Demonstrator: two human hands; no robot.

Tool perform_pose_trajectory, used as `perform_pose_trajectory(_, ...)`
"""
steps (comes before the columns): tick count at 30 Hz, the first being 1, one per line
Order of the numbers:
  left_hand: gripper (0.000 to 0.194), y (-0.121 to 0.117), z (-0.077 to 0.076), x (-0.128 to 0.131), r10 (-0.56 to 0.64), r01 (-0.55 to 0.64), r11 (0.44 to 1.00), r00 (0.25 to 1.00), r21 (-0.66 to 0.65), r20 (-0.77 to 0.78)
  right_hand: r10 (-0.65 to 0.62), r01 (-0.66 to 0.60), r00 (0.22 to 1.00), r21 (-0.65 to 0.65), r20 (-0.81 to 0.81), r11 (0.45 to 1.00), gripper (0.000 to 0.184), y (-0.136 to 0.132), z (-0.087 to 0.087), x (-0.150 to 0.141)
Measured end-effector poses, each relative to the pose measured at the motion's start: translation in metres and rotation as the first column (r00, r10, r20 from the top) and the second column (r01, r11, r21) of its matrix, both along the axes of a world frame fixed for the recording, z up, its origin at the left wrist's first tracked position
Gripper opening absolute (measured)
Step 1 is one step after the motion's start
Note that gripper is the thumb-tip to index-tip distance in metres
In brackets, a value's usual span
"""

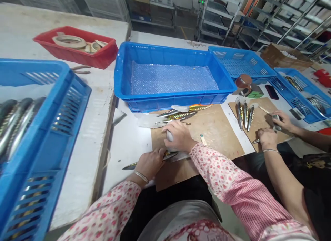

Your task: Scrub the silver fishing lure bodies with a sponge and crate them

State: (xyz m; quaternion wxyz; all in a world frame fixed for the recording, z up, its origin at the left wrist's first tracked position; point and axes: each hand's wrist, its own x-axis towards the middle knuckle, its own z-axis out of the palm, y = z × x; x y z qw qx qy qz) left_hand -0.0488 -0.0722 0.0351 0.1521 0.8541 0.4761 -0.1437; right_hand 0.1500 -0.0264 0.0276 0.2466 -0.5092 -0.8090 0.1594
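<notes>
My left hand (151, 163) is closed around a slim fishing lure (129, 166). Its dark pointed end sticks out to the left, and some of its gold body shows past my fingers on the right. Just above that lure, my right hand (179, 135) grips a small pale block (169, 136), mostly covered by the fingers. Beyond my right hand lie several striped lures, among them a gold-and-orange one (201, 107) and a gold-green one (181, 116), with clear plastic lips. Everything here rests on a brown cardboard sheet (219, 130) on the white table.
A blue crate lined with bubble wrap (176, 78) stands ahead. At left are a blue basket of lures (77, 96), a red tray with tape rolls (106, 56) and pliers (81, 69). On the right, a co-worker's hands (269, 139) work beside three lures (245, 115).
</notes>
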Motion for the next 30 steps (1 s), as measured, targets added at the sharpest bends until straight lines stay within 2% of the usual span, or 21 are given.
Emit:
perform_pose_trajectory(2, 0.021, 0.0, -0.001, 0.0, 0.005, -0.005, 1.0, 1.0, -0.003, 0.014, -0.005, 0.004, 0.999, -0.034, -0.035, 0.999, 0.03, 0.0, 0.0, 0.008)
perform_pose_trajectory(6, 0.021, -0.001, -0.005, -0.001, -0.004, 0.004, 1.0, 0.999, 0.008, 0.036, -0.14, 0.138, 0.989, -0.061, -0.041, 0.989, 0.028, -0.001, -0.001, 0.03)
perform_pose_trajectory(8, 0.022, -0.002, -0.005, -0.001, 0.0, -0.001, 1.0, 1.0, 0.023, 0.025, -0.114, 0.114, 0.993, -0.016, -0.017, 0.993, 0.031, -0.001, -0.002, 0.019)
perform_pose_trajectory(10, 0.022, -0.002, -0.005, -0.001, 0.007, -0.007, 1.0, 1.0, 0.027, 0.011, -0.024, 0.024, 0.999, 0.018, -0.021, 1.0, 0.034, 0.001, -0.002, 0.005)
perform_pose_trajectory(12, 0.021, -0.003, -0.004, 0.0, 0.013, -0.013, 1.0, 1.0, 0.021, 0.009, 0.022, -0.022, 0.998, 0.008, -0.052, 1.0, 0.034, 0.001, -0.002, 0.003)
perform_pose_trajectory(15, 0.02, -0.003, -0.004, 0.0, 0.005, -0.006, 1.0, 1.0, 0.022, 0.019, -0.071, 0.066, 0.994, -0.058, -0.081, 0.996, 0.03, -0.001, -0.002, 0.021)
perform_pose_trajectory(17, 0.019, -0.003, -0.003, 0.001, -0.005, 0.004, 1.0, 1.0, 0.028, 0.019, -0.139, 0.136, 0.988, -0.049, -0.061, 0.989, 0.031, -0.003, -0.002, 0.025)
perform_pose_trajectory(19, 0.02, -0.003, -0.003, 0.001, 0.0, -0.001, 1.0, 1.0, 0.031, 0.009, -0.121, 0.12, 0.992, -0.011, -0.04, 0.993, 0.033, -0.003, -0.002, 0.014)
perform_pose_trajectory(21, 0.021, -0.003, -0.002, 0.001, 0.008, -0.008, 1.0, 1.0, 0.027, 0.0, -0.045, 0.046, 0.998, 0.001, -0.04, 0.999, 0.034, -0.002, -0.001, 0.003)
perform_pose_trajectory(23, 0.021, -0.003, -0.002, 0.001, 0.006, -0.006, 1.0, 1.0, 0.025, 0.005, -0.01, 0.008, 0.998, -0.023, -0.06, 1.0, 0.032, -0.001, -0.002, 0.005)
perform_pose_trajectory(27, 0.019, -0.004, -0.005, 0.001, -0.006, 0.005, 0.999, 1.0, 0.039, 0.023, -0.112, 0.11, 0.994, -0.08, -0.021, 0.991, 0.03, -0.002, -0.002, 0.028)
perform_pose_trajectory(29, 0.019, -0.004, -0.007, 0.001, -0.003, 0.002, 0.999, 1.0, 0.043, 0.022, -0.133, 0.135, 0.991, -0.042, 0.032, 0.99, 0.032, -0.003, 0.0, 0.022)
perform_pose_trajectory(30, 0.02, -0.003, -0.008, 0.001, 0.002, -0.003, 0.999, 1.0, 0.046, 0.02, -0.106, 0.107, 0.993, -0.017, 0.047, 0.994, 0.034, -0.004, 0.002, 0.015)
